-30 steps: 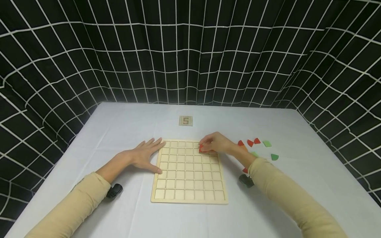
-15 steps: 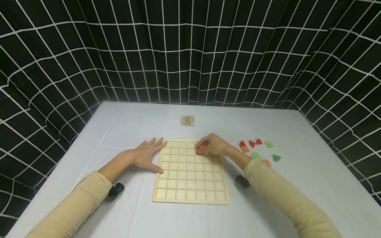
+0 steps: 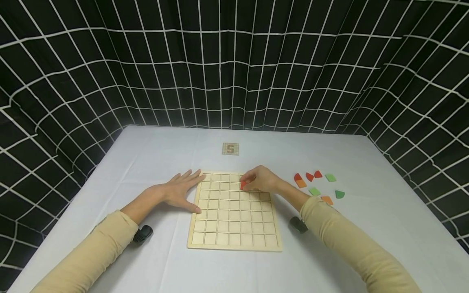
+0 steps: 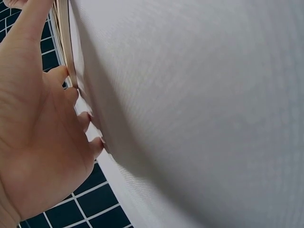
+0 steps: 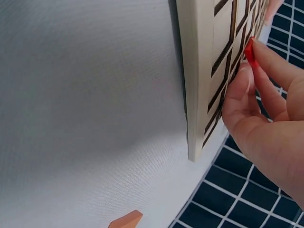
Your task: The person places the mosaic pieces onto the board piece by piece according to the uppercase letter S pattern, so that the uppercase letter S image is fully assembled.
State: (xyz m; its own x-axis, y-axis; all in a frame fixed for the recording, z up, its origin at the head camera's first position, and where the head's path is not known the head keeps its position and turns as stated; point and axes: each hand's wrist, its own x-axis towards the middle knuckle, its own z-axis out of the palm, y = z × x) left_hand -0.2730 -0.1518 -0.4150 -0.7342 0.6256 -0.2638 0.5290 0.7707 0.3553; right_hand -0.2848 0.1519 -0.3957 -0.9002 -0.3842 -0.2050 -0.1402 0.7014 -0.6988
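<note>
Right hand (image 3: 261,179): grip pinched on red piece (image 3: 243,186), at upper cells of board (image 3: 234,215). Left hand (image 3: 179,191): grip spread wide, nothing held, touching board's left edge. Green piece (image 3: 340,194) on counter (image 3: 220,272), right.

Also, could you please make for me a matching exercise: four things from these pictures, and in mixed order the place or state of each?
1. left hand
2. right hand
3. small card
4. dark green piece

A. beyond the far edge of the board
B. lying to the right of the board
C. pinching a red piece
D. spread at the board's left edge

Pairs: 1-D, 2-C, 3-A, 4-B
</note>
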